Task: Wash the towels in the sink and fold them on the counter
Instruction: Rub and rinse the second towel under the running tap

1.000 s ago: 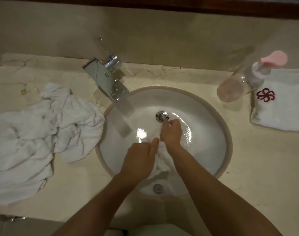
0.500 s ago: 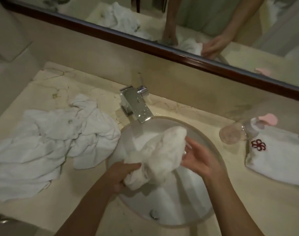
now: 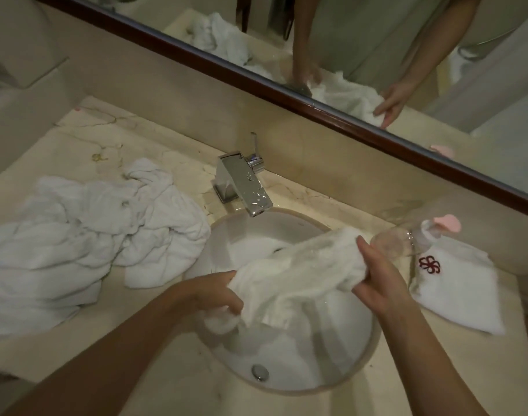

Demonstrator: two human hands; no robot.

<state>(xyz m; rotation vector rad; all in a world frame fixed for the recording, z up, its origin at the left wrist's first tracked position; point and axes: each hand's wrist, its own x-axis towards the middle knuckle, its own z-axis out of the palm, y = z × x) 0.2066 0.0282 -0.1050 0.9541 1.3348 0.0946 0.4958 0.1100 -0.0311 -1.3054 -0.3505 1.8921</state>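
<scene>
White towel (image 3: 298, 274) stretched above the sink (image 3: 359, 367), left hand (image 3: 217, 292) fingers curled gripping its left end, right hand (image 3: 377, 280) fingers clamped on its right end

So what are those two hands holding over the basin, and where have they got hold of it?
One white towel, stretched over the sink. The left hand grips its left end, the right hand its right end.

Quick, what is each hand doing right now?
Left hand: gripping the wet towel over the sink.
Right hand: gripping the same towel's other end.
</scene>
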